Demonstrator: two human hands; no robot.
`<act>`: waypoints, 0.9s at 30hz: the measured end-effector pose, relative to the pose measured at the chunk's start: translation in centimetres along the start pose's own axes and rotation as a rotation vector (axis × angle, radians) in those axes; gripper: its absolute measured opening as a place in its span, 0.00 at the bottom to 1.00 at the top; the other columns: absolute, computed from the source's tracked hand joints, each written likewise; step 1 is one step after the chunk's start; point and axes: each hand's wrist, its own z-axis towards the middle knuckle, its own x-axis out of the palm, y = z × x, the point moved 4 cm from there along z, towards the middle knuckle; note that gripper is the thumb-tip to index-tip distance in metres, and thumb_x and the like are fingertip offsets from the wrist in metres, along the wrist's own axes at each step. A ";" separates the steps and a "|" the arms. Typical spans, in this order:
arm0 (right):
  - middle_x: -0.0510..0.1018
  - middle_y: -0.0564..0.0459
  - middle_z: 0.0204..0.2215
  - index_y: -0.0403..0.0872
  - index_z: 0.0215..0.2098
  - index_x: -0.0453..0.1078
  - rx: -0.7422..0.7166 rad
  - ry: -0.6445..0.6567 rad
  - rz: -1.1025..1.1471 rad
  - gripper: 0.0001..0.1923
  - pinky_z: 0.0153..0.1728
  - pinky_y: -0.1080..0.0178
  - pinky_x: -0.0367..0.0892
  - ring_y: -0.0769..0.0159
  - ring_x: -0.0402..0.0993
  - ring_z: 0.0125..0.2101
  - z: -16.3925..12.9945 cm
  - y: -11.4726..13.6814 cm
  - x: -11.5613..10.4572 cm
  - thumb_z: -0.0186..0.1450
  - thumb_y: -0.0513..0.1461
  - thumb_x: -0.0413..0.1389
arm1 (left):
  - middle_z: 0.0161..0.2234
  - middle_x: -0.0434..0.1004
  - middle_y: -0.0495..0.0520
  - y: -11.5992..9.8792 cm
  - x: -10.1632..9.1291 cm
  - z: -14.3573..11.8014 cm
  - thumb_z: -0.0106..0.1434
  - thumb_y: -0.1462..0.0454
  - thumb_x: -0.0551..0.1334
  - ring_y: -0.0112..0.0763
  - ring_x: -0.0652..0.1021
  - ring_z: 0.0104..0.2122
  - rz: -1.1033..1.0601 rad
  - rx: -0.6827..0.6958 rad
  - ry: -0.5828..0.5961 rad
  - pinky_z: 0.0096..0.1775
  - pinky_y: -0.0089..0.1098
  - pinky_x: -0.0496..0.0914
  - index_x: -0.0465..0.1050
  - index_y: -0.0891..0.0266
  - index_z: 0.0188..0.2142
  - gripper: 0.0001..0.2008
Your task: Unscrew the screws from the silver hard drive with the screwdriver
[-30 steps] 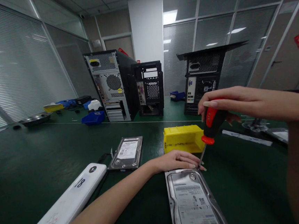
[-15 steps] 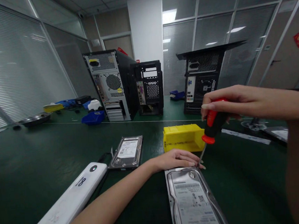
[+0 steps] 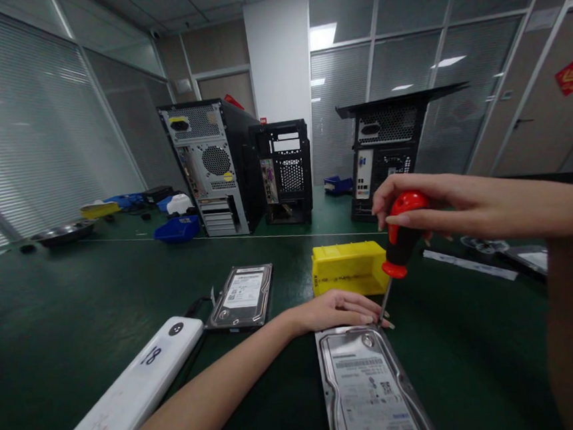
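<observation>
Head view: right hand point(image 3: 445, 194) closed round the screwdriver point(image 3: 403, 241), shaft slanting down to the far right corner of the near drive point(image 3: 369, 385). Tip's hard to make out by my left fingertips; can't see what it meets. Left hand point(image 3: 327, 310) lies palm down at that drive's far edge; can't tell if it's pinching anything. Near drive sits label up, right of centre, near end cut off by frame. Label: barcode, square code, bluish mark, text too small. Far drive point(image 3: 243, 296), to the left: label unreadable. White bar point(image 3: 131, 389), near left, reads "18"; reddish marks illegible, forearm covers part. Yellow bin point(image 3: 349, 270) beyond left hand: dark lettering, unreadable.
</observation>
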 end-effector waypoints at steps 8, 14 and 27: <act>0.76 0.52 0.41 0.55 0.46 0.68 0.030 0.006 -0.009 0.15 0.34 0.59 0.69 0.57 0.73 0.37 0.2 -0.2 0.0 0.64 0.50 0.50 | 0.49 0.75 0.59 0.0 -0.2 0.0 0.60 0.59 0.64 0.37 0.74 0.51 0.022 -0.022 -0.007 0.55 0.42 0.63 0.72 0.63 0.49 0.18; 0.75 0.51 0.35 0.52 0.44 0.68 0.060 0.015 -0.012 0.15 0.32 0.61 0.68 0.61 0.71 0.32 0.0 -0.9 -0.1 0.65 0.50 0.50 | 0.48 0.76 0.58 0.0 -0.1 0.0 0.60 0.58 0.64 0.37 0.75 0.50 0.030 -0.021 -0.030 0.55 0.43 0.63 0.72 0.63 0.48 0.18; 0.74 0.53 0.31 0.50 0.38 0.71 -0.013 -0.041 -0.069 0.16 0.28 0.64 0.65 0.64 0.71 0.28 1.0 0.1 0.1 0.63 0.52 0.53 | 0.49 0.75 0.57 0.2 -0.4 0.1 0.62 0.59 0.63 0.36 0.74 0.51 0.095 -0.007 0.006 0.56 0.41 0.62 0.71 0.62 0.50 0.18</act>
